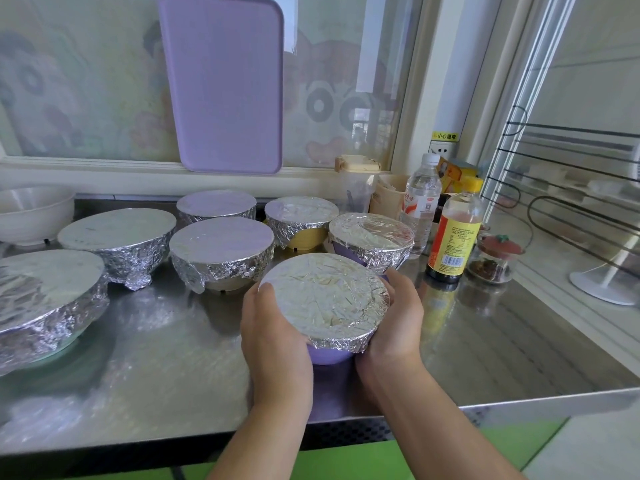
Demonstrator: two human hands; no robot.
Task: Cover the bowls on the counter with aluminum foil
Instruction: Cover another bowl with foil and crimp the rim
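Note:
A purple bowl (329,355) capped with crinkled aluminum foil (325,296) is held between both hands above the steel counter (485,348). My left hand (273,337) grips its left side, thumb on the foil rim. My right hand (394,320) cups its right side, fingers curled round the wall. Behind stand several foil-covered bowls: a purple one (372,237), a yellow one (301,216), a cream one (221,251), one at the back (216,206), a wide one (117,237) and a large one (45,299) at far left.
An uncovered white bowl (31,213) sits at the back left. A lilac tray (225,81) leans on the window. A water bottle (420,202), a sauce bottle (453,233), a small jar (493,259) and containers crowd the back right. The counter's front edge (519,407) is near.

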